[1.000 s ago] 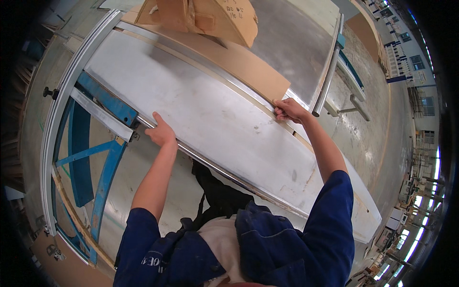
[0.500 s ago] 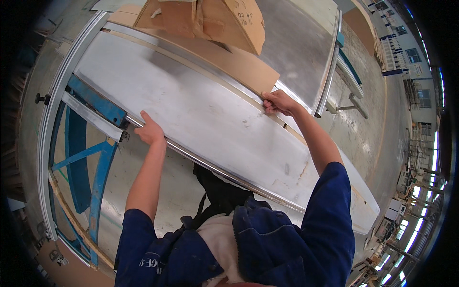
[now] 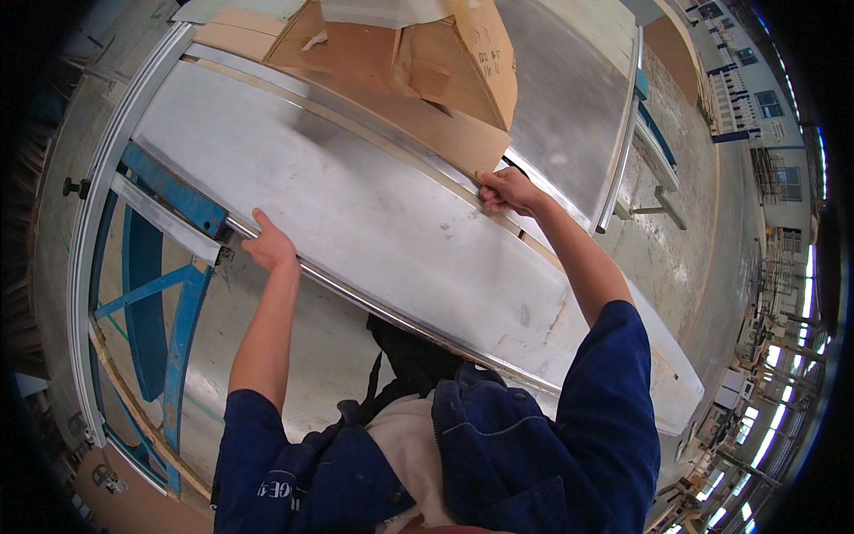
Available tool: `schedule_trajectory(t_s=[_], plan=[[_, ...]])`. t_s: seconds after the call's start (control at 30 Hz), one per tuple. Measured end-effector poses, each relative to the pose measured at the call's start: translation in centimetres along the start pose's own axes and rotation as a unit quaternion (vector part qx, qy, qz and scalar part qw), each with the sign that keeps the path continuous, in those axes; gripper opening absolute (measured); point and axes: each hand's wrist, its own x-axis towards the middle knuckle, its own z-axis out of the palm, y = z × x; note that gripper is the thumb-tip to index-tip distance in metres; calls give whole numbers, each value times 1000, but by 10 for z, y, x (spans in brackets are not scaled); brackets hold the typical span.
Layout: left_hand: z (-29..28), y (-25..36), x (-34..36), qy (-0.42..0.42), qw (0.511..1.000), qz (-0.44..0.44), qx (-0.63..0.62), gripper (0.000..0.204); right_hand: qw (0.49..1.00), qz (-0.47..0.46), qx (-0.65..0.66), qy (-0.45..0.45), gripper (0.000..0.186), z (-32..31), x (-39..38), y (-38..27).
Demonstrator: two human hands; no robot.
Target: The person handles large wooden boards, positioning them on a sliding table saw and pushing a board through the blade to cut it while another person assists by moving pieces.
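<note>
My right hand [image 3: 509,191] pinches the near right corner of a flat brown board [image 3: 458,138], its fingers curled together. This board lies along the far side of a long pale metal tabletop [image 3: 356,196], beside a narrow slot and strip. Resting on the tabletop's near edge is my left hand [image 3: 272,242], by a round metal rail [image 3: 356,294]; its fingers are partly spread and hold no loose thing. Its underside fingers are hidden. Behind the board stands a brown cardboard carton [image 3: 487,67] with handwriting on its side.
A blue steel frame [image 3: 185,329] and a long aluminium rail [image 3: 84,267] stand at the left, with a black knob [image 3: 77,188] on the rail. Beyond the carton is a grey metal surface [image 3: 569,98]. Shelves and windows line the far right.
The view has shifted slightly, showing more of the carton's top. Both hands keep their places on the tabletop, and the board's corner stays in my right hand.
</note>
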Motion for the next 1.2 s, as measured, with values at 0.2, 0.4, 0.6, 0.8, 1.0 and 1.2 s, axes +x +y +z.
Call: schedule_trajectory(t_s=[0.2,0.4,0.6,0.8,1.0,1.2], plan=[[2,1,3,7,1000,-1,13,96,1000,9,-2,10,39,6,2,-5],[4,3,3,11,1000,5,4,95,1000,-5,-16,2,40,5,7,-6],[5,8,0,18,1000,7,23,95,1000,-19,-4,-16,42,3,15,-1],[6,2,7,15,1000,-4,20,94,999,-12,23,37,42,9,24,8],[9,-15,49,-8,999,0,50,98,989,-100,-18,104,44,22,49,30],[-50,-46,89,-214,976,34,32,79,929,-211,-141,270,51,66,64,44]])
